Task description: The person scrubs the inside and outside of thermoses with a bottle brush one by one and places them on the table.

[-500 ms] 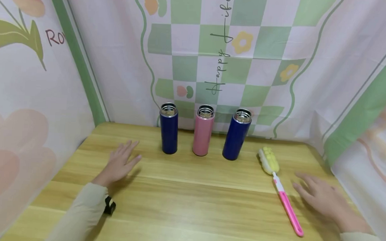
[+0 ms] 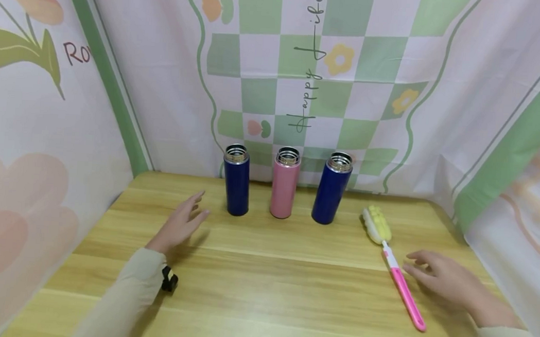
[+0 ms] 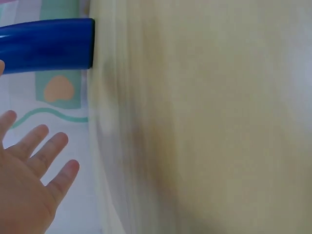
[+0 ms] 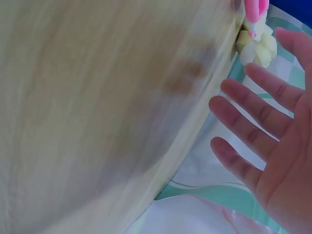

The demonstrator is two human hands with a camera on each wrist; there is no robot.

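Observation:
Three lidless bottles stand upright in a row at the back of the table: a dark blue bottle (image 2: 237, 187) on the left, a pink bottle (image 2: 283, 190) in the middle, another dark blue bottle (image 2: 330, 195) on the right. My left hand (image 2: 180, 225) is held over the table just left of the first blue bottle, fingers extended and holding nothing. A bottle brush with a yellow-and-white sponge head and pink handle (image 2: 406, 295) lies at the right. Beside that handle hovers my right hand (image 2: 444, 277), empty, its fingers spread in the right wrist view.
The wooden table (image 2: 262, 292) has its back edge close behind the bottles. A checked curtain (image 2: 297, 98) hangs there, and patterned cloth (image 2: 41, 185) closes off the left side too. Black wrist straps show at both cuffs.
My left hand has moved right and slightly forward, closer to the left blue bottle. My right hand has shifted a little left toward the brush handle, its fingers bending slightly. Bottles and brush stay put.

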